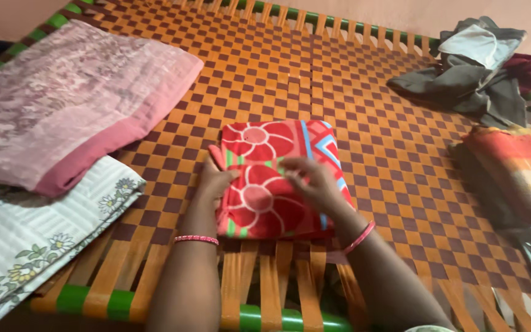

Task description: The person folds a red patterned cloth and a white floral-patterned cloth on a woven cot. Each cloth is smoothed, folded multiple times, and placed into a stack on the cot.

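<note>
The folded red flowered towel (275,181) lay mid-cot (364,80), the left hand (215,179) bracing its edge and the right hand (311,181) pressing open fingers (295,174) flat on top; firm, even smoothing would suit.

Woven orange-and-brown checkered cot (364,92), green frame rail (265,318), pale wall (7,15), dim warm light

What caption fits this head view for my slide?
Both hands, left hand and right hand, press a folded red floral towel on a woven orange cot amid other folded cloths.
</note>
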